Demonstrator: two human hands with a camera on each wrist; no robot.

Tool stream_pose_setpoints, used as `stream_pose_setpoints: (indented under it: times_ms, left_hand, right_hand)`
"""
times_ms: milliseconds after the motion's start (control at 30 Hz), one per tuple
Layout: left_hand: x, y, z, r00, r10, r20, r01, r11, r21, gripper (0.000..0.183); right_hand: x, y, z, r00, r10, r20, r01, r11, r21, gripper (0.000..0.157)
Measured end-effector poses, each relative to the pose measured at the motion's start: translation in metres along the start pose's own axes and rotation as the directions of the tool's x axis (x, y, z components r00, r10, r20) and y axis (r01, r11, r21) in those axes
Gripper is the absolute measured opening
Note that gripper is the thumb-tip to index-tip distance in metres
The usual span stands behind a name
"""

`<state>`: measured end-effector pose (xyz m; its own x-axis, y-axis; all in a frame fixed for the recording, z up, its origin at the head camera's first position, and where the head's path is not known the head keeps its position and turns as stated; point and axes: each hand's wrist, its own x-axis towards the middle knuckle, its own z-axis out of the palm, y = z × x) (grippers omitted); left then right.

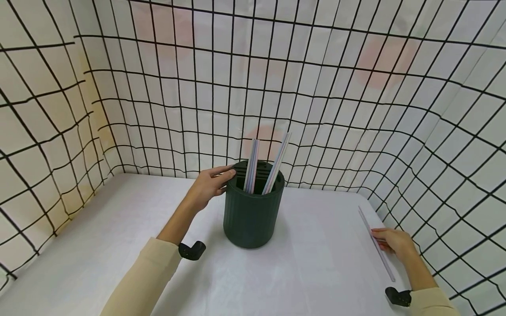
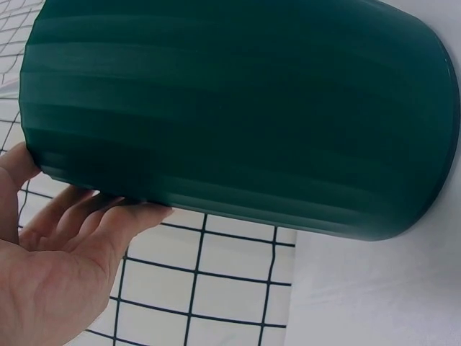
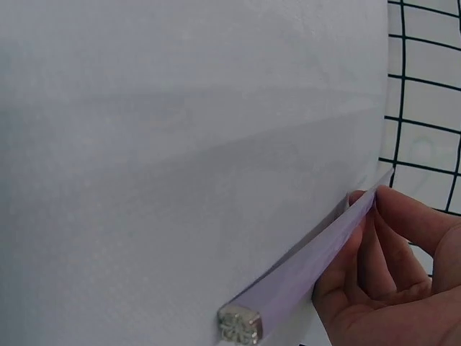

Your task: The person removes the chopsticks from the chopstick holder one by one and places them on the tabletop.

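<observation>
A dark green ribbed chopstick holder (image 1: 253, 219) stands on the white tabletop, with dividers inside. Two bunches of pastel chopsticks (image 1: 251, 169) lean in it, tips up. My left hand (image 1: 207, 184) holds the holder by its upper left side. Thumb and fingers curve against the ribbed wall in the left wrist view. At the right, my right hand (image 1: 395, 243) pinches a lilac chopstick (image 1: 386, 264) between thumb and fingers, near its middle. The chopstick's end has a silvery patterned cap (image 3: 240, 324). Whether it still touches the table I cannot tell.
Black wire mesh (image 1: 213, 109) rises along the back and both sides, with white sheeting behind it. The right hand is close to the right mesh wall. The white tabletop (image 1: 316, 263) stretches between both hands. Black wrist bands (image 1: 192, 250) sit at the cuffs.
</observation>
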<state>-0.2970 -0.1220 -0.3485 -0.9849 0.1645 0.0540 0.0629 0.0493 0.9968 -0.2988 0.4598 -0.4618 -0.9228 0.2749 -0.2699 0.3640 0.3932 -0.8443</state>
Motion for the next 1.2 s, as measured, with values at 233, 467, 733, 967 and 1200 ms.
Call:
stream_pose_setpoints:
  times_ms: [233,467,733,967,1200]
  left_hand:
    - [0.001,-0.002,0.001,1.000,0.003,0.002,-0.003,1.000,-0.005,0.055]
    - [0.001,-0.001,0.001,1.000,-0.004,-0.002,0.004,1.000,-0.007,0.055]
    - [0.001,-0.001,0.000,1.000,-0.006,0.001,0.006,1.000,-0.015,0.055]
    - [0.000,-0.001,-0.001,1.000,-0.009,-0.003,0.009,1.000,-0.012,0.056]
    - [0.000,-0.001,0.000,1.000,-0.005,0.001,0.005,1.000,-0.021,0.055]
  right_hand:
    - [0.001,0.002,0.000,1.000,0.004,-0.009,-0.004,1.000,0.016,0.011]
    - [-0.003,-0.012,0.001,0.999,-0.033,-0.035,0.032,0.999,-0.008,0.028]
    - [-0.024,-0.077,0.028,0.975,-0.218,-0.036,0.217,0.976,-0.025,0.053]
    - [-0.052,-0.149,0.068,0.929,-0.367,0.038,0.366,0.930,0.030,0.050]
    - [-0.090,-0.201,0.109,0.886,-0.447,0.126,0.447,0.894,0.027,0.048]
